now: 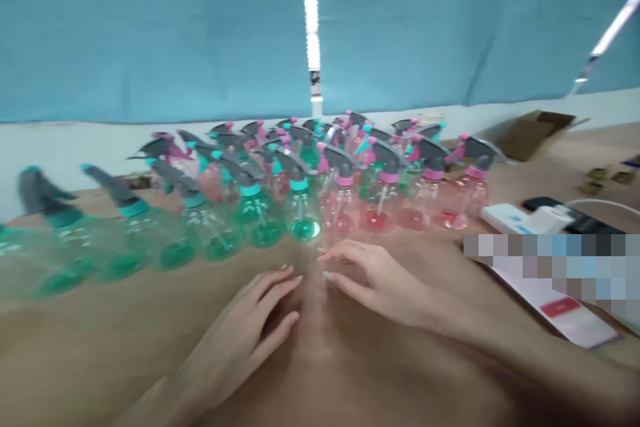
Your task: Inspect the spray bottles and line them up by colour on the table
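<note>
My left hand (255, 320) hovers over or rests on the brown table (100, 347), fingers apart, with nothing in it. Opposite it, my right hand (375, 280) is also empty, thumb and fingers spread and pointing left. Just beyond the fingertips stands a row of spray bottles. On the left they are clear green with teal collars, such as the green spray bottle (303, 210). Toward the right come clear pink ones with pink collars, such as the pink spray bottle (345, 200). Neither hand appears to touch a bottle, and motion blurs the picture.
More spray bottles crowd behind the front row. At right lie a phone (565, 307) with a lit screen, partly pixelated, a white charger (547, 220) with a cable, and a dark flat object (600, 223). An open cardboard box (525, 137) stands at the back right.
</note>
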`<state>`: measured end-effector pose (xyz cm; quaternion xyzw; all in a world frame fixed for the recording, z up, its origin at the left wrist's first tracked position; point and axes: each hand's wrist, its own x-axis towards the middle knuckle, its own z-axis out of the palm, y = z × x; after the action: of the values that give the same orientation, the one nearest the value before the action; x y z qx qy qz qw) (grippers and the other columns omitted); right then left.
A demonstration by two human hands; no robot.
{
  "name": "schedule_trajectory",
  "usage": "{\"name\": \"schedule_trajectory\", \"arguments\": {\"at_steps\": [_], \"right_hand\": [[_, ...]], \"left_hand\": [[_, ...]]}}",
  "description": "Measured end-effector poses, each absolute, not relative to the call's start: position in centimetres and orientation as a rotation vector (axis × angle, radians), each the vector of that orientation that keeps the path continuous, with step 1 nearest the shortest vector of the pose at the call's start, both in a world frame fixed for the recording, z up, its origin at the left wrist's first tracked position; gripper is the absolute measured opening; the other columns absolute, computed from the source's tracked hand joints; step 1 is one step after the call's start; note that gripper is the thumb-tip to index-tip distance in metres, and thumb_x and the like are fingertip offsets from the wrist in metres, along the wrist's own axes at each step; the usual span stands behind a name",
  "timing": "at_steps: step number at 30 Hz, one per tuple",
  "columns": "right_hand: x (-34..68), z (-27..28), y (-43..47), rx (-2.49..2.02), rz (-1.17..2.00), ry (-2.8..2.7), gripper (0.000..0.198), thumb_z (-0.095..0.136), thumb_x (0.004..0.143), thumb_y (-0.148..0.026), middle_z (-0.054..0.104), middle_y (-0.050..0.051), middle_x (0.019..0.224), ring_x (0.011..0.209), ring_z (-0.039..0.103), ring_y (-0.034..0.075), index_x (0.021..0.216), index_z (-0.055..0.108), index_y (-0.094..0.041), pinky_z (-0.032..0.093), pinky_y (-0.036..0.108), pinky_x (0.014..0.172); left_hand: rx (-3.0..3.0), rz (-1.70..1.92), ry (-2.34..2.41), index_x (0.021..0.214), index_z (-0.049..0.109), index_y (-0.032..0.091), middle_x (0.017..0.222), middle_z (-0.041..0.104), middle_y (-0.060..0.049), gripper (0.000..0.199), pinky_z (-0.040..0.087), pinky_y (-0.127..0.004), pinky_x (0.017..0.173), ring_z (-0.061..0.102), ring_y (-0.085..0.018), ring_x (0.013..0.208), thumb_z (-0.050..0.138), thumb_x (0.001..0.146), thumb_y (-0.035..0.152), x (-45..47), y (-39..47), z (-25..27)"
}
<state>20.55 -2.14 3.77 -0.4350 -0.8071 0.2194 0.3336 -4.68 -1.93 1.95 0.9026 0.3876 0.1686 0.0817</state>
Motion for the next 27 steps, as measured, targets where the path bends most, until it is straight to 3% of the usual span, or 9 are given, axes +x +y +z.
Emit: {"name": "schedule_trajectory", "arguments": {"at_steps": [11,13,17,19,23,27], "right_hand": [[2.6,3.8,1.7,-0.668,0.771,-2.226,0.029,0.055,0.086,-0.017,0.066,0.007,0.116,0.105,0.062,0.018,0.115,0.061,-0.017,0.05,0.036,0.094],[-0.9,3.8,2.2,-0.632,0.856,-2.188,0.03,0.055,0.086,-0.018,0.066,0.007,0.117,0.104,0.063,0.017,0.115,0.06,-0.019,0.052,0.035,0.09],[-7.6,3.5,3.2,-0.614,1.003,-2.093,0.033,0.058,0.084,-0.018,0.065,0.01,0.119,0.109,0.062,0.019,0.117,0.058,-0.019,0.054,0.035,0.087],[-10.5,3.3,3.7,-0.617,1.055,-2.04,0.035,0.059,0.083,-0.018,0.065,0.011,0.12,0.108,0.063,0.019,0.118,0.057,-0.018,0.054,0.035,0.087],[-14.7,3.1,4.7,-0.627,1.131,-1.946,0.038,0.06,0.082,-0.019,0.065,0.011,0.121,0.108,0.064,0.019,0.12,0.056,-0.019,0.051,0.037,0.091],[-17.0,3.2,4.8,-0.657,1.186,-1.889,0.041,0.058,0.082,-0.015,0.063,0.013,0.125,0.111,0.062,0.019,0.123,0.054,-0.016,0.048,0.037,0.096]], "left_hand": [[2.178,0.942,1.554,0.119,0.056,0.031,0.12,0.06,-0.001,0.027,0.043,-0.042,0.099,0.057,-0.025,0.112,0.048,0.094,0.037,-17.8,-4.2,3.6],[2.001,1.125,1.607,0.109,0.062,0.028,0.11,0.064,-0.002,0.025,0.046,-0.043,0.094,0.061,-0.026,0.105,0.056,0.089,0.041,-20.3,-4.1,3.4],[1.831,1.27,1.761,0.102,0.062,0.022,0.102,0.068,-0.006,0.026,0.055,-0.039,0.077,0.067,-0.025,0.09,0.055,0.087,0.041,-24.3,-3.8,4.0],[1.776,1.35,1.823,0.098,0.062,0.02,0.098,0.069,-0.006,0.024,0.054,-0.038,0.078,0.066,-0.024,0.092,0.054,0.087,0.04,-25.7,-3.7,4.6],[1.679,1.516,1.966,0.099,0.059,0.019,0.103,0.066,-0.006,0.021,0.051,-0.039,0.085,0.062,-0.024,0.102,0.055,0.086,0.035,-28.2,-2.7,5.2],[1.581,1.635,2.097,0.113,0.052,0.017,0.122,0.056,-0.011,0.03,0.049,-0.039,0.088,0.055,-0.026,0.114,0.059,0.086,0.028,-30.6,-0.6,4.6]]}}
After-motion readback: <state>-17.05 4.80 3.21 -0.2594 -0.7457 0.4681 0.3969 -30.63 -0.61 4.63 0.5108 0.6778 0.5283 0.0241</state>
